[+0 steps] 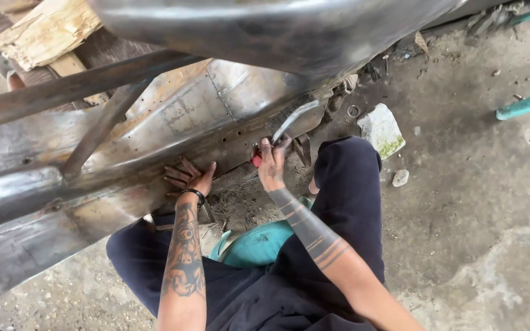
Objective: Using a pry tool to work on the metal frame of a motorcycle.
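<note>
Across the upper and left part of the view, a large bare grey sheet-metal body panel [173, 116], scuffed and dotted with small holes along its lower fold, crossed by a slanting grey steel bar [75, 86]; above it, a curved polished metal shell [277, 30]; beneath everything, rough grey concrete floor [480, 202]; at top left, a splintered pale block of wood [44, 30]; on the floor by the right knee, a whitish chunk of stone with a green stain [381, 130], and just below it a small pale pebble [400, 178]; between the dark-trousered legs, a low teal plastic stool [256, 245]. Left hand [190, 178], wrist ringed by a black band, laid flat and released, fingers spread against the panel's lower edge. Right hand [271, 165] clenched around the red grip of a hand tool with a bright silver metal blade [289, 122], blade angled up and right, lying against the panel's lower fold, near the left hand but apart from it.
</note>
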